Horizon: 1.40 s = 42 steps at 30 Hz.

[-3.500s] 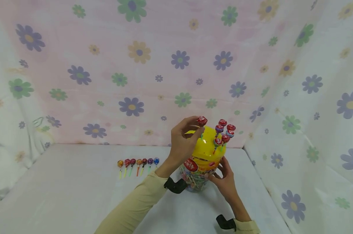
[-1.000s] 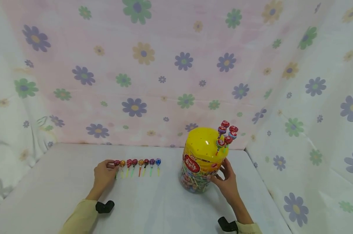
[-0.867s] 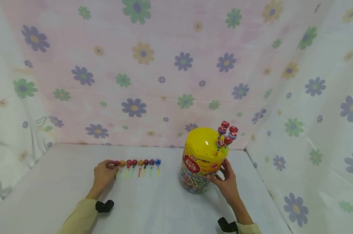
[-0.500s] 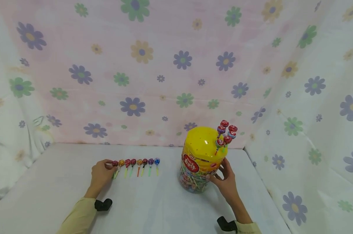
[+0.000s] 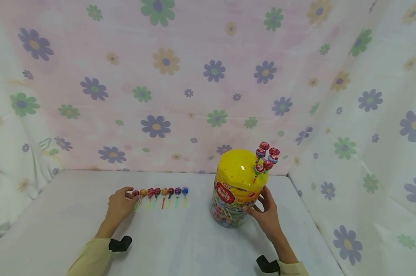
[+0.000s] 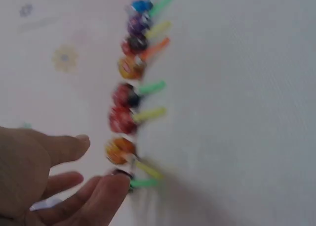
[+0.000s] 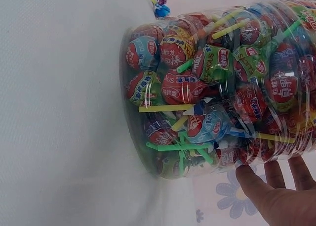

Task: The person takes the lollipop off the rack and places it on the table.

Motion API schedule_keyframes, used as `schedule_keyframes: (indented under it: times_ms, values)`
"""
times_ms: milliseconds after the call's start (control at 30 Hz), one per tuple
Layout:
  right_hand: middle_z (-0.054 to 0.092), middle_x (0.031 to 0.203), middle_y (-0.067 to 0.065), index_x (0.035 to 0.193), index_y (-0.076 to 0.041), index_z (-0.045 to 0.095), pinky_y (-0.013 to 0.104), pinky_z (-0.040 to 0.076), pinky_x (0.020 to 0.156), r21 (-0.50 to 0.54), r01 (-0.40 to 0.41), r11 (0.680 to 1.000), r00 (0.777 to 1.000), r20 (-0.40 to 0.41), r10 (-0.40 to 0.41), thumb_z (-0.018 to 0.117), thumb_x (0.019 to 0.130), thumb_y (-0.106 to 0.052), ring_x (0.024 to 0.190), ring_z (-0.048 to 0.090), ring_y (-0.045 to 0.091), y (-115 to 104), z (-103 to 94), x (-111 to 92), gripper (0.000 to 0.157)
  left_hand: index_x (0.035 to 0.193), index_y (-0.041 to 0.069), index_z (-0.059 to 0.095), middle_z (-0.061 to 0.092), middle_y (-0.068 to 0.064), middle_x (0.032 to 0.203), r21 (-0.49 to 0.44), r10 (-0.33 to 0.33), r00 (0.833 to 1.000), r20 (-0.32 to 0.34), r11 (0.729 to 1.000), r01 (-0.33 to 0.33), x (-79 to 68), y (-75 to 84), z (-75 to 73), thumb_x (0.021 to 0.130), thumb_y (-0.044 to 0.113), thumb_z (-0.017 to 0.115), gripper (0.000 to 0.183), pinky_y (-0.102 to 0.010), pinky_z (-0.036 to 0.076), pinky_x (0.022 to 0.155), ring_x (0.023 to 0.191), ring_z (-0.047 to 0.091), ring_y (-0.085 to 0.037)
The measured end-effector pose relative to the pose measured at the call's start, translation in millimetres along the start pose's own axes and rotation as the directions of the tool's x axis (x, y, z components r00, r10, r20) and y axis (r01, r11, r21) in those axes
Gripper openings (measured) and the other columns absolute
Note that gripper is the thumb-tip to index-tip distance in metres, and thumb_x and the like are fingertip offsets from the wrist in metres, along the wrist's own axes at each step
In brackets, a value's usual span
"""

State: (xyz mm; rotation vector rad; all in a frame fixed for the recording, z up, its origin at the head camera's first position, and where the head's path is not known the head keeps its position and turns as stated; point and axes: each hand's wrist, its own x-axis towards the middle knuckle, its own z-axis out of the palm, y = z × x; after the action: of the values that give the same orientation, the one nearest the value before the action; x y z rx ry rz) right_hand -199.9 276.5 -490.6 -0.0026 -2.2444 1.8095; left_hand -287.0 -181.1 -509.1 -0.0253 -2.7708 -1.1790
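Observation:
My left hand (image 5: 120,206) is at the left end of a row of wrapped lollipops (image 5: 157,192) lying on the white table. Its thumb and fingers are spread apart beside the dark red end lollipop (image 5: 135,193), which lies with its green stick close to the neighbouring orange lollipop (image 6: 120,150). The thumb partly hides that end lollipop in the left wrist view. My right hand (image 5: 266,214) holds the lower right side of a clear jar (image 7: 217,92) full of lollipops, thumb in front. Several lollipops (image 5: 267,165) stand upright in the right part of its yellow lid (image 5: 237,166).
The white-covered table (image 5: 180,245) carries the row on the left and the jar on the right. A flower-patterned curtain (image 5: 180,96) hangs behind and at both sides. A black strap-like device (image 5: 121,243) sits at each wrist.
My left hand has gone from the jar lid, where it pinched a red lollipop, to the row's left end. One more lollipop lies there, and the fingers have loosened. The right hand stays.

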Motion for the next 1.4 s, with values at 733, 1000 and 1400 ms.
schedule_keyframes:
  times_ms: [733,1000,1400]
  values:
    - [0.039,0.158,0.009,0.162,-0.023,0.024,0.057,0.040,0.112,0.011,-0.003,1.000,1.000,0.009,0.002,0.079,0.088,-0.007,0.142,0.040,0.034,-4.0,-0.9,1.1,0.094,0.126,0.005,0.066,0.071,-0.011,0.114,-0.541,0.547,0.837,-0.027,0.696,-0.472,-60.9,203.6,65.7,0.093,0.004,0.073,0.033,-0.026,0.061,0.083,0.102,0.070,-0.023]
    - [0.030,0.164,0.012,0.163,-0.024,0.018,0.059,0.039,0.111,-0.025,0.021,0.999,1.000,0.014,-0.021,0.079,0.090,-0.011,0.146,0.036,0.040,1.2,1.1,-2.3,0.097,0.127,-0.002,0.064,0.068,-0.016,0.123,-0.526,0.676,0.712,-0.191,0.542,-0.656,-66.4,261.3,74.5,0.092,0.001,0.072,0.036,-0.025,0.060,0.086,0.103,0.071,-0.025]
    - [0.036,0.160,0.013,0.163,-0.021,0.023,0.058,0.043,0.107,0.000,0.047,0.999,0.999,0.006,-0.047,0.078,0.088,-0.005,0.145,0.038,0.041,-1.2,0.0,-2.4,0.094,0.140,-0.001,0.055,0.060,-0.016,0.140,-0.622,0.680,0.724,-0.117,0.518,-0.587,-66.2,305.1,80.4,0.096,0.005,0.070,0.047,-0.027,0.053,0.101,0.124,0.064,-0.023]
